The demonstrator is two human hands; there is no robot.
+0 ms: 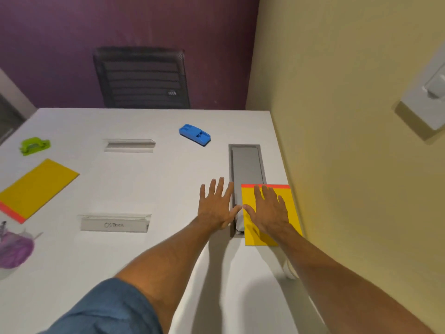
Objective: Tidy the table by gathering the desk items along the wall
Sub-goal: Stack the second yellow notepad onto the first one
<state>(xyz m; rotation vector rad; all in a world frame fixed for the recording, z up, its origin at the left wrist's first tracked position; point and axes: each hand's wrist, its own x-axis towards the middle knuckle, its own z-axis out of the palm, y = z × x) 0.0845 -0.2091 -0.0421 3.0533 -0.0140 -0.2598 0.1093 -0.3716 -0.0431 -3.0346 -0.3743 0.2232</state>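
A yellow notepad with a red top strip [250,227] lies by the yellow wall, partly over the grey cable hatch [246,165]. My right hand [271,210] rests flat on that notepad, fingers spread. My left hand [216,206] lies flat on the white table [149,249] just left of it, fingers apart, holding nothing. A second yellow notepad [38,189] lies at the left. A blue stapler [194,134], a green hole punch [35,145], a clear name holder [130,145] and a labelled name holder [114,224] are spread over the table.
A purple pouch in a white container [14,251] sits at the left edge. A black mesh chair [142,78] stands behind the far edge. The yellow wall [349,165] borders the table's right side, with a white box [428,97] mounted on it.
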